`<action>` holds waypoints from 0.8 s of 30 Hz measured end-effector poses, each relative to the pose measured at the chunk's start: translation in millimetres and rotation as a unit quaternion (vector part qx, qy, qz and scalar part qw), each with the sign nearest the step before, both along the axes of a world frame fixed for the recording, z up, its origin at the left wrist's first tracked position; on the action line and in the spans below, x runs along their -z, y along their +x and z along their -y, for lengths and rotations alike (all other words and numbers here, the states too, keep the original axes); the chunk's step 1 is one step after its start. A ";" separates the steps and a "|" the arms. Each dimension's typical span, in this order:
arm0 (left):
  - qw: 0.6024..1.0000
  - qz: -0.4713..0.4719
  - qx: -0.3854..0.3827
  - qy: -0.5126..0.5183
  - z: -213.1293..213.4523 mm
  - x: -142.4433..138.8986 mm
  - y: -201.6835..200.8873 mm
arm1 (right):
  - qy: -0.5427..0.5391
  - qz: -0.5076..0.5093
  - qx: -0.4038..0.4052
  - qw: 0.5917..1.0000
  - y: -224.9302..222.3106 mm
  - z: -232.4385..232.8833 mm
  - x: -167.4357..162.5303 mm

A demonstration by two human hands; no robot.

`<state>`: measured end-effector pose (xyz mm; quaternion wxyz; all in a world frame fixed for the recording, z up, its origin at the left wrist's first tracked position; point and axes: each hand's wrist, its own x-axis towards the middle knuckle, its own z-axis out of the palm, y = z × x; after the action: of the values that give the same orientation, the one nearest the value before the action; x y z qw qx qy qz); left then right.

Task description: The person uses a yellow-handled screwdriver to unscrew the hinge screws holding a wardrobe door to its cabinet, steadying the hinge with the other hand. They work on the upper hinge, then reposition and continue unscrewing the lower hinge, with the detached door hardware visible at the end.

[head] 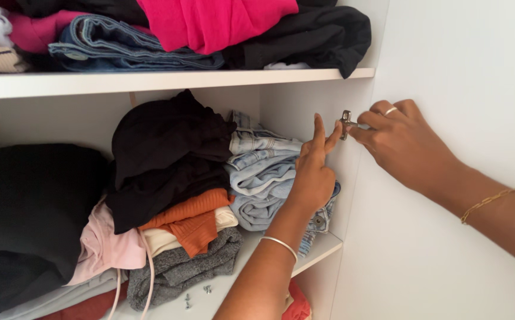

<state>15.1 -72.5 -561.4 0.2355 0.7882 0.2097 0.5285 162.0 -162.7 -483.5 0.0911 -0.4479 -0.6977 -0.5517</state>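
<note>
White wardrobe shelf (168, 82) — folded clothes (180, 178)

No packages, signs or screens are in view. Labels: one possible item only. On the upper shelf (168, 81), far left, the folded blue jeans (133, 47) carry a small pale patch at the waistband, oblong and light tan against the denim; it may be a sewn label, but it is too small to confirm. No other tag or sticker shows on the stacked clothing or the wardrobe panels.
</note>
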 end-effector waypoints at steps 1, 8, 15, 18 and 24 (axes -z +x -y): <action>1.000 0.004 0.005 0.005 -0.2 0.2 -0.1 | -0.003 0.004 -0.002 1.000 -0.4 0.4 -1.5; 0.997 0.026 0.065 -0.037 -4.5 -3.0 1.7 | -0.004 0.015 -0.006 1.000 -7.1 5.5 -4.6; 0.996 0.007 0.067 -0.059 -5.3 -10.1 -2.2 | -0.015 0.042 0.023 0.999 -5.4 6.4 -2.8; 0.996 -0.002 0.060 -0.063 -5.6 -11.3 -2.5 | -0.041 0.037 0.035 0.998 -5.0 3.8 -2.7; 0.997 0.004 0.064 -0.045 -7.9 -10.8 -0.1 | -0.032 0.087 0.044 0.995 -4.7 2.2 -1.2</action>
<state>15.1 -64.6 -550.6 0.3052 0.7863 0.1814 0.5057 157.4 -164.9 -482.3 -0.0089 -0.4308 -0.7001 -0.5694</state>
